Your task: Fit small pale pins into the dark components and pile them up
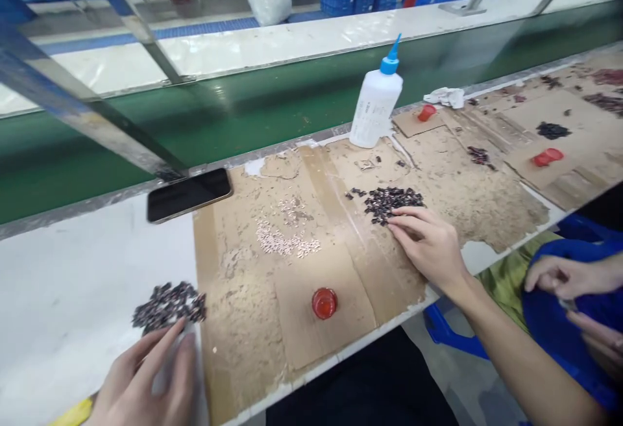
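Your right hand [433, 244] meets the right pile [396, 202], your left hand [146, 374] the left pile [168, 306], fingertips close together; I cannot tell whether either has pinched a piece. A careless sweep could scatter pieces or knock the cup [324, 303] between them.

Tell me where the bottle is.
In the head view, the bottle stands right of centre, at the back edge of the cardboard, beyond the dark pile at the right hand.
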### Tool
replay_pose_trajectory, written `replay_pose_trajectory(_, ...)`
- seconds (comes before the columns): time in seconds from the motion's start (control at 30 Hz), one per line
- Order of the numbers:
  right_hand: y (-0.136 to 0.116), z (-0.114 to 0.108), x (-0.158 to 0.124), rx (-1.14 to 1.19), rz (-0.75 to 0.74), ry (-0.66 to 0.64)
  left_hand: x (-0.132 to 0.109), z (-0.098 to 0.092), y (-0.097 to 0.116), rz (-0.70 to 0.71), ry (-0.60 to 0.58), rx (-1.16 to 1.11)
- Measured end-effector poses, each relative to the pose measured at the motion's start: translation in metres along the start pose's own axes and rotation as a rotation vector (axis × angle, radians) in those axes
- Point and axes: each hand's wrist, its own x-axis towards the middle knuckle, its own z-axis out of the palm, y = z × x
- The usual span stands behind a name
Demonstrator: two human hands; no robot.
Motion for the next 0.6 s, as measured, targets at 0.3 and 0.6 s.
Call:
replay_pose_trajectory(0.3,-0.095,0.053,0.048,0.116,-0.326,-0.487,0.003,0.001,0.02,0.015,0.046,0.12)
replay_pose_trajectory(0.6,-0.105,0.087,0.052,0.055,-0.405,-0.537,0.01,-0.012,0.079,-0.795,0.106,-1.038)
